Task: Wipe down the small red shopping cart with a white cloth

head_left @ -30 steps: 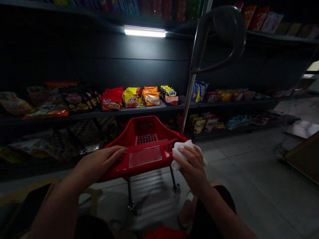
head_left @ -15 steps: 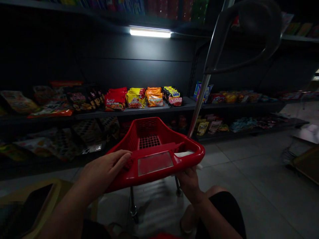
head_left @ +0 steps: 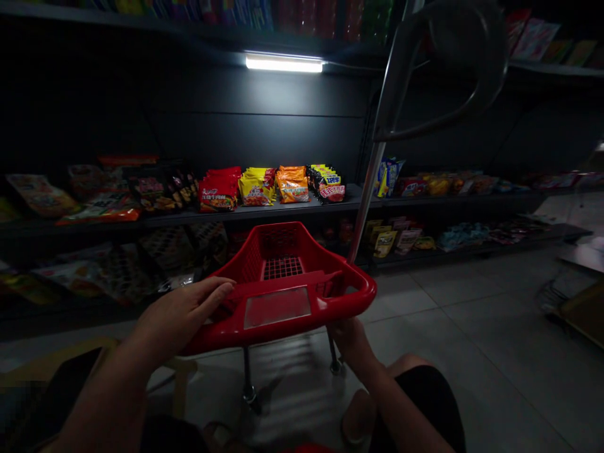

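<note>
A small red shopping cart (head_left: 344, 305) stands in front of me, its handle towards me and its basket pointing at the shelves. My left hand (head_left: 177, 314) is closed over the left part of the handle, fingers on top. Below the handle's right side is my right hand (head_left: 350, 340), with its fingers curled up under the rim and mostly hidden. Whatever it holds does not show now. A grey plate (head_left: 277, 307) is set in the middle of the handle. The part of the basket that I can see shows only its grid floor (head_left: 283, 267).
Noodle packets in red (head_left: 219, 190), yellow (head_left: 257, 187), orange (head_left: 292, 184) and black (head_left: 328, 184) line the lit shelf. A metal pole (head_left: 370, 189) rises at the cart's right side. To the lower left is a yellowish stool-like frame (head_left: 182, 377). Tiled floor (head_left: 462, 340) spreads rightward.
The cart's handle has shifted left and slightly away from me, both hands with it. White material seen at the handle's right opening and by my right hand has gone from view.
</note>
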Available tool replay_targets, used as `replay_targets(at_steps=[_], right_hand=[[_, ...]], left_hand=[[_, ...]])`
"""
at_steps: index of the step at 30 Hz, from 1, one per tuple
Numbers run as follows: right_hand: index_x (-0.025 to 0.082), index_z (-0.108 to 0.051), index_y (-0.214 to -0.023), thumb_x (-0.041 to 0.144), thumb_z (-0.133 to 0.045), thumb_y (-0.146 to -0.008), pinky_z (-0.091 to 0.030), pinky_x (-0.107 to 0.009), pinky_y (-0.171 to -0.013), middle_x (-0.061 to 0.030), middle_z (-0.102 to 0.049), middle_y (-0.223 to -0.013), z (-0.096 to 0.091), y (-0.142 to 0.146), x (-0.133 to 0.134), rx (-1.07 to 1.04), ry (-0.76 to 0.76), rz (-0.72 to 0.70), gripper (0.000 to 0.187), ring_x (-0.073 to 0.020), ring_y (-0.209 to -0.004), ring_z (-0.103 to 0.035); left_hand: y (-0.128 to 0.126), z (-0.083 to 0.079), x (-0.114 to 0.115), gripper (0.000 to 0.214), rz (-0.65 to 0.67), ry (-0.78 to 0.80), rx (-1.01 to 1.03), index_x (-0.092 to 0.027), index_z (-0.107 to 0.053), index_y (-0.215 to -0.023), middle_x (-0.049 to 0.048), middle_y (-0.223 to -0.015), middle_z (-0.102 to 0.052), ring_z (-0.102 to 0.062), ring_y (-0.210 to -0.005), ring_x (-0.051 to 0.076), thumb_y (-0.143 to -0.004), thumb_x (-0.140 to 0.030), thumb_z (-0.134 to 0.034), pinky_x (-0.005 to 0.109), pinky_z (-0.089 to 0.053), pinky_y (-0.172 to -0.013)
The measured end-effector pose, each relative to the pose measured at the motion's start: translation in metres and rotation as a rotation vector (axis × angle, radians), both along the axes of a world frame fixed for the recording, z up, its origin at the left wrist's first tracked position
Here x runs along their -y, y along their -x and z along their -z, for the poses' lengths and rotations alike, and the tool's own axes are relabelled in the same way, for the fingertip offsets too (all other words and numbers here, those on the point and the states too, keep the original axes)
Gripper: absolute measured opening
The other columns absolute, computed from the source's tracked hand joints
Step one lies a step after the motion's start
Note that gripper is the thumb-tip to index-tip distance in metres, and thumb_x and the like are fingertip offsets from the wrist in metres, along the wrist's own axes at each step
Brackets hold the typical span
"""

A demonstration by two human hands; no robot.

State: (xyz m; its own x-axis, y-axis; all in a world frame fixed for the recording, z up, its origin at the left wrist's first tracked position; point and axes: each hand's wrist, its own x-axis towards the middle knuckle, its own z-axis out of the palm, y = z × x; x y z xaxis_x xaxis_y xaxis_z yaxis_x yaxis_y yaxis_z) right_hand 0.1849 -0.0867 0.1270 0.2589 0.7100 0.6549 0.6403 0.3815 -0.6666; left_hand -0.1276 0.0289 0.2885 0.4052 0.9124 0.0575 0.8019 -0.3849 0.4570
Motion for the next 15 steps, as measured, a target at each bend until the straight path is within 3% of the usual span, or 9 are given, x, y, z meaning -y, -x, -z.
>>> replay_targets(at_steps=[2, 5, 6, 8, 11, 15], right_hand=[[0.018, -0.067, -0.115, 0.033, -0.065, -0.09, -0.06, -0.029, -0.07, -0.0067, -0.075, -0.1, -0.006, -0.018, 0.025, -0.21, 0.016, 0.172, 0.029, -0.0203, -0.084, -0.072], [0.019, -0.062, -0.124, 0.034, -0.065, -0.091, -0.059, -0.034, -0.077, -0.0098, -0.071, -0.113, -0.041, -0.031, 0.055, -0.34, -0.149, 0.515, 0.036, -0.0217, -0.094, -0.07], [0.021, -0.061, -0.127, 0.032, -0.063, -0.092, -0.058, -0.037, -0.085, -0.0105, -0.069, -0.119, -0.056, -0.03, 0.06, -0.259, -0.205, 0.504, 0.037, -0.0229, -0.102, -0.068], [0.025, -0.061, -0.13, 0.025, -0.063, -0.091, -0.052, -0.044, -0.1, -0.0092, -0.066, -0.126, -0.084, -0.022, 0.06, 0.073, -0.251, 0.277, 0.038, -0.0245, -0.116, -0.063], [0.029, -0.06, -0.131, 0.023, -0.065, -0.089, -0.043, -0.048, -0.111, -0.0065, -0.067, -0.124, -0.102, -0.015, 0.042, 0.524, -0.278, -0.046, 0.043, -0.024, -0.12, -0.061], [0.024, -0.06, -0.129, 0.032, -0.057, -0.092, -0.047, -0.05, -0.103, -0.0081, -0.069, -0.113, -0.093, -0.035, 0.013, 0.476, -0.343, -0.065, 0.038, -0.0246, -0.109, -0.063]], left_hand=[[0.008, 0.001, -0.007, 0.057, 0.006, 0.004, -0.001, -0.036, -0.073, -0.114, 0.001, -0.115, -0.076, -0.072, -0.101, 0.027, -0.088, -0.073, -0.038, 0.032, -0.055, -0.082], [0.015, 0.001, -0.014, 0.055, 0.056, -0.005, 0.0, -0.035, -0.074, -0.113, 0.0026, -0.112, -0.077, -0.073, -0.099, 0.027, -0.088, -0.071, -0.041, 0.03, -0.055, -0.082], [0.017, 0.0, -0.015, 0.055, 0.067, -0.005, 0.005, -0.034, -0.074, -0.113, 0.0028, -0.112, -0.077, -0.073, -0.099, 0.026, -0.088, -0.071, -0.042, 0.03, -0.055, -0.082], [0.019, -0.001, -0.015, 0.056, 0.069, 0.013, 0.02, -0.032, -0.073, -0.115, 0.0026, -0.114, -0.077, -0.072, -0.1, 0.026, -0.089, -0.07, -0.041, 0.03, -0.055, -0.084], [0.021, -0.002, -0.014, 0.059, 0.068, 0.069, 0.054, -0.029, -0.072, -0.117, 0.0032, -0.118, -0.075, -0.071, -0.102, 0.026, -0.09, -0.07, -0.04, 0.03, -0.056, -0.085], [0.018, -0.001, -0.012, 0.06, 0.103, 0.097, 0.082, -0.028, -0.072, -0.118, 0.0049, -0.118, -0.075, -0.072, -0.1, 0.025, -0.088, -0.071, -0.041, 0.029, -0.056, -0.085]])
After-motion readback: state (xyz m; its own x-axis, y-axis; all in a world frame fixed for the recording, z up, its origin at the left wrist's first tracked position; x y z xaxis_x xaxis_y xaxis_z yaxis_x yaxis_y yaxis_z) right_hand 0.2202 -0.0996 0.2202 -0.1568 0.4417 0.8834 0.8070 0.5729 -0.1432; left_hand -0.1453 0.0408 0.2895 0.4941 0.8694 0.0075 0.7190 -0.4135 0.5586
